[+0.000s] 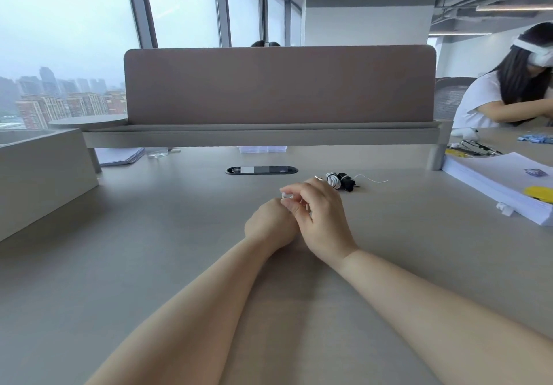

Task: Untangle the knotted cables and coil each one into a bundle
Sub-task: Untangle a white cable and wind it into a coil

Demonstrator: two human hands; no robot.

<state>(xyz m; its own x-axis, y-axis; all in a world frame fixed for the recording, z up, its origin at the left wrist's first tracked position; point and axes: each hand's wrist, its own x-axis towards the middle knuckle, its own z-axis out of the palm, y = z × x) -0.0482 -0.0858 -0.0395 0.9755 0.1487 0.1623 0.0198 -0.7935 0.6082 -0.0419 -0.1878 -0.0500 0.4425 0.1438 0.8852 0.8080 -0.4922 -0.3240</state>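
My left hand (270, 225) and my right hand (321, 220) meet over the middle of the grey desk (149, 250). The left hand's fingers are curled into a fist; a small white cable piece (284, 196) shows at its top, and the right hand's fingertips pinch that piece. Most of the white cable is hidden inside the hands. Beyond the right hand, a coiled white cable (332, 180) and a coiled black cable (347, 182) lie side by side on the desk, with a thin white end (374, 178) trailing right.
A brown divider panel (278, 85) closes off the desk's far side, with a cable port (261, 170) in front. A paper stack (502, 187) lies at right, a grey box (39, 181) at left. Another person (508, 100) sits at far right.
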